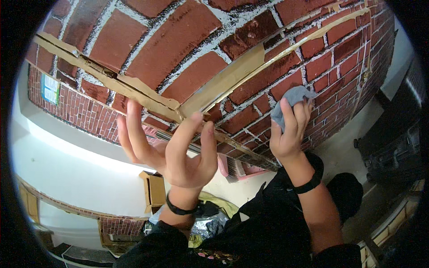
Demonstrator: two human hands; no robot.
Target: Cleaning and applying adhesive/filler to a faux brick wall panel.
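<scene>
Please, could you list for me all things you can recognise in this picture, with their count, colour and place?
Brick-patterned surface: one large, red and white, across the top
Strips: several, brown, torn-edged, on that surface
Cloth: one, grey, right of centre
Label: one, blue, white and green, far left
Cardboard box: one, brown, lower left of centre
Plastic bags: count unclear, dark and clear, lower centre
Pink item: count unclear, pink, below centre, partly hidden
Wall: white, left
Wristbands: two, black, one per wrist
Clothing: black, lower centre
Left hand: one, centre-left, fingers spread
Right hand: one, right of centre, gripping the cloth
</scene>
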